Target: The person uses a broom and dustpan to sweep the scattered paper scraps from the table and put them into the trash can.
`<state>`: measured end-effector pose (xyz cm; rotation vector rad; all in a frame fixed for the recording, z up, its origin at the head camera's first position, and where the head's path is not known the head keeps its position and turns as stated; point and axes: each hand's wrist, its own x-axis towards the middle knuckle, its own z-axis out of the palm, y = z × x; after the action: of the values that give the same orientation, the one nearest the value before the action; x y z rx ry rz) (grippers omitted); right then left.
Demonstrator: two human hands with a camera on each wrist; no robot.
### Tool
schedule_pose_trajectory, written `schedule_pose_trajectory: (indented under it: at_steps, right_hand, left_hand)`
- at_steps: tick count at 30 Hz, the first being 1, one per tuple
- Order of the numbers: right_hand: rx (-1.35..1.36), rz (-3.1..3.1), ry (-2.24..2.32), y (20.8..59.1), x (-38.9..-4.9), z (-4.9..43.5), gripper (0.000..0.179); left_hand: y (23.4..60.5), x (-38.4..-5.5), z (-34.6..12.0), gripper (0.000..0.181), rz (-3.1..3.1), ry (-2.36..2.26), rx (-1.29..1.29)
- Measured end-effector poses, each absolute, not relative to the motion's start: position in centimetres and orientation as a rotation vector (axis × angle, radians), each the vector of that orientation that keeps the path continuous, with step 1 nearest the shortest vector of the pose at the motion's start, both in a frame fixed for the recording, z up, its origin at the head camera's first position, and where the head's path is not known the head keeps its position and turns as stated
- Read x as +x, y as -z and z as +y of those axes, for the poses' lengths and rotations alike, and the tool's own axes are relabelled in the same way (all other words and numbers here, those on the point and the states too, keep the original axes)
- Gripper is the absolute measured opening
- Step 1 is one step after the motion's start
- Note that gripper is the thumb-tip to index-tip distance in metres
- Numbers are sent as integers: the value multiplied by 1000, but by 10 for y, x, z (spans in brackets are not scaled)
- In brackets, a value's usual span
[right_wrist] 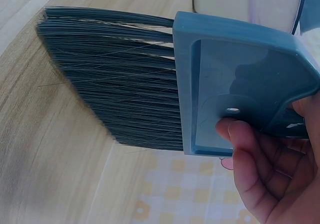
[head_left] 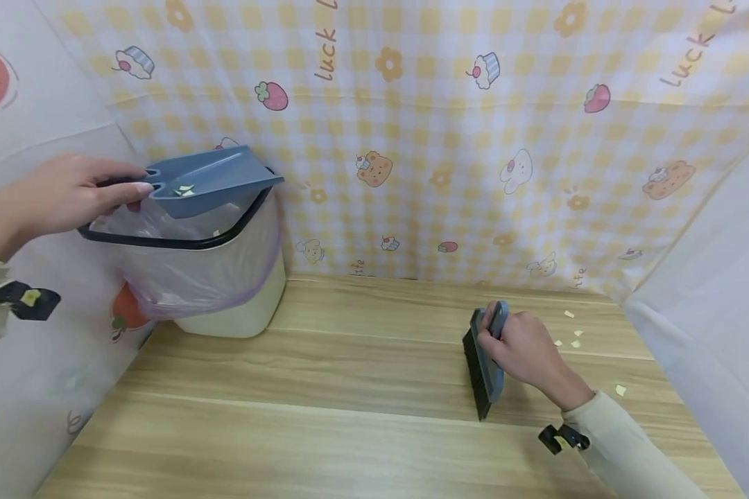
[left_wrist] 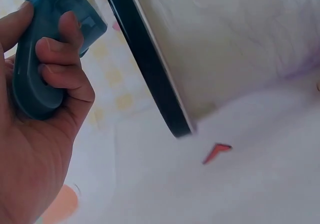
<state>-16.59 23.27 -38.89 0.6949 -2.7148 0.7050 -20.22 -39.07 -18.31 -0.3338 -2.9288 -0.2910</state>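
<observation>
My left hand (head_left: 84,190) grips the handle of a blue dustpan (head_left: 215,177), its fingers curled round it in the left wrist view. The dustpan lies over the mouth of a lined bin (head_left: 243,270), tilted, with a few pale paper scraps (head_left: 184,190) near its handle end. My right hand (head_left: 524,346) holds a blue hand brush (right_wrist: 240,78) by its handle, over the wooden table. Dark bristles (right_wrist: 115,78) point to the left in the head view. Several pale scraps (head_left: 576,344) lie on the table to the right of the right hand.
The bin's black rim (head_left: 162,241) holds a clear bag with a purple edge. Behind the wooden tabletop (head_left: 324,388) hangs a yellow checked curtain (head_left: 424,138). White cloth (head_left: 718,277) stands along the right side, and printed cloth (head_left: 50,374) along the left.
</observation>
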Motion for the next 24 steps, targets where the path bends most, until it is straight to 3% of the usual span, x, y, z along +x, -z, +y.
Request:
schedule_pose_trajectory:
  at_steps: [10, 17, 21, 24]
  right_hand:
    - [698, -2724, -700, 388, -165, 231, 13]
    - [703, -2729, -717, 387, -164, 228, 13]
    - [702, -2735, -718, 387, -164, 227, 13]
    - [709, -2732, -715, 387, -164, 226, 14]
  left_hand:
    - [192, -201, -426, 36, -2938, 293, -234]
    - [194, -199, -437, 47, -2958, 112, -161]
    - [198, -199, -434, 37, -2711, -103, -444]
    - [200, -199, -428, 50, -2399, -309, -722]
